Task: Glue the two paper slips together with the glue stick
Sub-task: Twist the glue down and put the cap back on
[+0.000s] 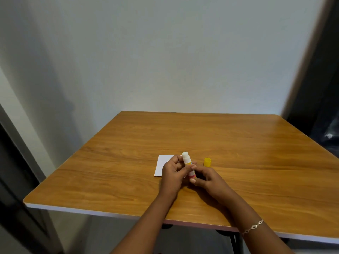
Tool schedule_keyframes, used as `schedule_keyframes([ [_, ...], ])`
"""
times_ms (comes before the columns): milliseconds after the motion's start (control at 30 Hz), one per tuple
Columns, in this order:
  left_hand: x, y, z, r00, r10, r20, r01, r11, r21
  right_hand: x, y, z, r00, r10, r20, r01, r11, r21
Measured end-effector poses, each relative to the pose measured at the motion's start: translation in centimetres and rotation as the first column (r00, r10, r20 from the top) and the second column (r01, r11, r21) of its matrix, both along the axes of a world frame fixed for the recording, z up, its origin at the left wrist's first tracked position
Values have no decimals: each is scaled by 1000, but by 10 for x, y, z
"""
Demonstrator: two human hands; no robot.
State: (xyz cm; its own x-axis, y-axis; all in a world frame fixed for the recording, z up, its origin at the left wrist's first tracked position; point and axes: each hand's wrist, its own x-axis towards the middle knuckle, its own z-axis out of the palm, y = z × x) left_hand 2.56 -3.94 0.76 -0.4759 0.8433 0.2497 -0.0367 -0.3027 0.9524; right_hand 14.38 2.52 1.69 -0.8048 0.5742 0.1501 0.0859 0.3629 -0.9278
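Glue stick [188,165] uncapped, white tip raised, gripped by both hands: left hand [173,172] on barrel, right hand [205,177] at base, apparently twisting. Cap [207,161] stands nearby. Paper [162,165] lies beneath, partly hidden. Next: apply glue to slip.

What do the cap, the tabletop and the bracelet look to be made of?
Cap: likely plastic, opaque yellow with a smooth moulded look.
Tabletop: wood grain with a soft sheen and a pale edge band, so probably laminate or veneer rather than solid wood.
Bracelet: seemingly metal, silvery linked loops that catch the light.
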Motion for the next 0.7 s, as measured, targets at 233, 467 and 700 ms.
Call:
schedule_keyframes([
  [233,0,0,0,1000,26,-8,-26,1000,-1,-1,2,-3,1000,9,15,-9,1000,6],
  [467,3,0,-1,996,54,-73,-56,998,-24,-3,2,-3,999,-40,-21,40,999,11],
  [700,0,2,-2,998,49,-51,-50,999,-15,2,3,-4,998,56,40,-57,998,27],
])
